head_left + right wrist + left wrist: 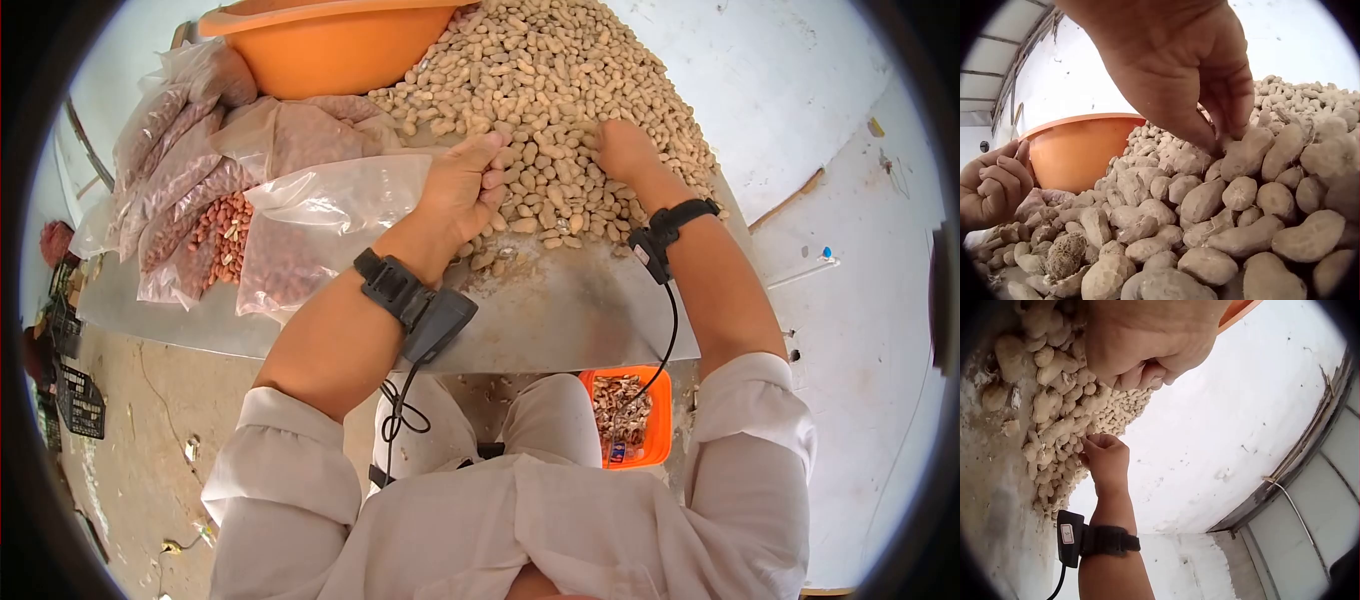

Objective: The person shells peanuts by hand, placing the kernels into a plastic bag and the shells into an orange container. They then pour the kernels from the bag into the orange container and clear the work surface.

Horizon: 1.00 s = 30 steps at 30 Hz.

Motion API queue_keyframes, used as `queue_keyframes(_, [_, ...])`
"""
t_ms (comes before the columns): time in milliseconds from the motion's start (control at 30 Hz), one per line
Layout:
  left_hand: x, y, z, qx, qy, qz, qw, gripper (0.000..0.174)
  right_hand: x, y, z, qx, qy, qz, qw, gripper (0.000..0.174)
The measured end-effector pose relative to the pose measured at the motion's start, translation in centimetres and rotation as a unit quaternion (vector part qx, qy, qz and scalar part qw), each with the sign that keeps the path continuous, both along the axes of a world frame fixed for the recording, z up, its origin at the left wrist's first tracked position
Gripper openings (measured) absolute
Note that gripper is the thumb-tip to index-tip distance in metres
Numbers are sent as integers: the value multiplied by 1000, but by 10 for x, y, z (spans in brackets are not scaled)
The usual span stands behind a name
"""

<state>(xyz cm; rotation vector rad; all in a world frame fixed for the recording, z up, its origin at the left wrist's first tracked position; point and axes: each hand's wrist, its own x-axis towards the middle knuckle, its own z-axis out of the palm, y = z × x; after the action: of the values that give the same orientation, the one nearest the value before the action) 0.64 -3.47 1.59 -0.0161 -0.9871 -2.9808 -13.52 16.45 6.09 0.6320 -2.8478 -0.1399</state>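
Head view first: we see both bare hands at the near edge of a big heap of tan unshelled peanuts (545,90) piled on a grey tabletop (570,320). Our left hand (462,188) sits at the heap's near left fringe, fingers curled in and thumb against the pods. Our right hand (625,150) lies further up the slope with its fingertips among the pods, so the right is the one deeper into the pile. Beyond the left hand are a round orange plastic basin (320,45) and clear plastic bags of reddish shelled kernels (200,205). Between the knees is a small orange plastic crate of broken shells (632,415) (down on the floor, well apart from both hands). Left wrist view: the left hand's fingers fold tight into the palm, and we cannot tell whether a pod is held inside. The heap lies just beside the knuckles, and the right hand is across it with its fingertips bunched on the pods. Right wrist view: thumb and forefinger point down from above and pinch one pale plump pod (1246,155) at the heap's surface. It sits directly beneath the fingertips, its long axis slanting up to the right in this view. The left hand shows curled at the left edge, near the basin.
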Motion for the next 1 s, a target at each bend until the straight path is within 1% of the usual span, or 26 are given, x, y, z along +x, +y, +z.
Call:
queue_keyframes(100, [1,0,0,-8,-4,5,1000,15,2,3,2,-13,1,9,1000,15])
queue_keyframes(167, [0,1,0,-16,-8,10,1000,16,11,1,21,-10,-8,6,1000,19])
queue_keyframes(200, [0,1,0,-25,-7,14,1000,16,16,1,30,-96,-50,27,994,21])
queue_keyframes(233, [0,2,-1,-34,-6,17,999,16,23,-1,38,-182,-92,47,978,23])
queue_keyframes(267, [-1,3,-1,-43,-5,21,999,16,29,-3,44,-266,-133,68,952,25])
queue_keyframes(300, [1,5,1,-51,2,30,998,16,36,-7,46,-359,-175,95,912,26])
queue_keyframes(333, [4,6,4,-59,8,41,997,15,45,-15,45,-446,-216,122,860,28])
queue_keyframes(367, [6,8,7,-68,15,52,996,15,54,-23,42,-529,-254,148,796,29])
queue_keyframes(467, [6,8,10,-91,44,91,991,12,79,-45,24,-613,-339,198,686,28])
queue_keyframes(567, [8,10,11,-116,72,104,985,9,89,-53,5,-634,-387,192,641,29])
queue_keyframes(600, [8,10,10,-133,81,102,983,8,88,-53,-1,-646,-385,185,632,30])
queue_keyframes(700, [3,10,5,-173,104,94,975,7,84,-50,-11,-650,-366,193,637,30])
queue_keyframes(800, [0,10,0,-194,118,89,970,7,84,-43,-13,-619,-348,218,669,30])
queue_keyframes(900, [0,10,1,-212,132,77,965,7,84,-37,-13,-601,-334,219,692,30])
queue_keyframes(967, [-1,9,-2,-215,143,69,964,10,91,-35,-10,-574,-317,194,730,28])
queue_keyframes(1000, [0,10,-2,-223,130,73,963,8,95,-36,-9,-560,-308,182,748,27])
